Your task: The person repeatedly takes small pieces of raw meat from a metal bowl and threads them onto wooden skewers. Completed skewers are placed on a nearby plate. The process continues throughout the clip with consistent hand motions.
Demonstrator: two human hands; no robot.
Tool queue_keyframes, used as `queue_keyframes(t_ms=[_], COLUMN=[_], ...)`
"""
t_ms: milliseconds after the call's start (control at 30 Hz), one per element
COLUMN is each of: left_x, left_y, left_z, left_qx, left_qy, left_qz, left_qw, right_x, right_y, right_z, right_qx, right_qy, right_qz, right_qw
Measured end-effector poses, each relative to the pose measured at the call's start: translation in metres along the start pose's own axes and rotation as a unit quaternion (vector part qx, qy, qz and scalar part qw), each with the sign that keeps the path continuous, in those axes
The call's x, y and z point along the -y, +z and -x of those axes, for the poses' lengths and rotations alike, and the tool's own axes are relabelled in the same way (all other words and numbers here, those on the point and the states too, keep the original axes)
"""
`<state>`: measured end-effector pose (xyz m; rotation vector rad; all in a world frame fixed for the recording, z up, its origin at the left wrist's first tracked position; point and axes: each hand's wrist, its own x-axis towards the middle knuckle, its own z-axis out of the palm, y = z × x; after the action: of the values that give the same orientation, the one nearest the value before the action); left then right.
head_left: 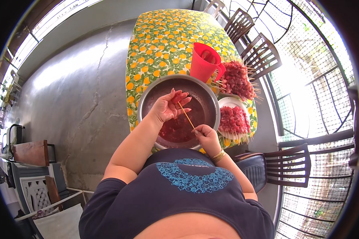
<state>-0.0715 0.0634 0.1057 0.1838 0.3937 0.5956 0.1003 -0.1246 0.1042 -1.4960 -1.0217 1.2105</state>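
Over a wide metal basin [144,95], my left hand [168,106] is turned palm up, its fingers stretched out and wet with red. My right hand [207,138] pinches the near end of a thin wooden skewer [187,116]. The skewer slants up to the left, and its far end meets my left fingers; whether a bit of meat lies there I cannot tell. Reddish liquid with small meat pieces [175,131] covers the basin's bottom. To the right, a white plate [224,102] bears skewered raw meat [233,119]. Beyond it lies a bigger pile of meat skewers [238,81].
A red plastic pitcher [199,65] stands just behind the basin, with something reddish inside. The table has a cloth patterned with yellow fruit [163,40]. Dark slatted chairs [261,55] line the right side, and another chair [283,165] is close by my right elbow.
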Motion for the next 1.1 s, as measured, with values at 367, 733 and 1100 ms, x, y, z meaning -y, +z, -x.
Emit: queue_keyframes(t_ms=[367,733,1100], left_x=[0.014,0.047,0.005], left_y=[0.012,0.010,0.003], left_z=[0.005,-0.001,0.004], left_qx=[-0.080,-0.089,-0.092], left_qy=[0.086,0.200,0.050], left_qz=[-0.176,-0.225,-0.092], left_qw=[0.977,0.949,0.990], right_x=[0.004,0.016,0.015], right_y=[0.003,0.016,0.014], right_z=[0.006,0.010,0.008], right_qx=[-0.026,-0.061,-0.051], right_qy=[-0.062,-0.102,-0.052], right_qz=[0.085,0.114,0.111], right_qw=[0.994,0.986,0.991])
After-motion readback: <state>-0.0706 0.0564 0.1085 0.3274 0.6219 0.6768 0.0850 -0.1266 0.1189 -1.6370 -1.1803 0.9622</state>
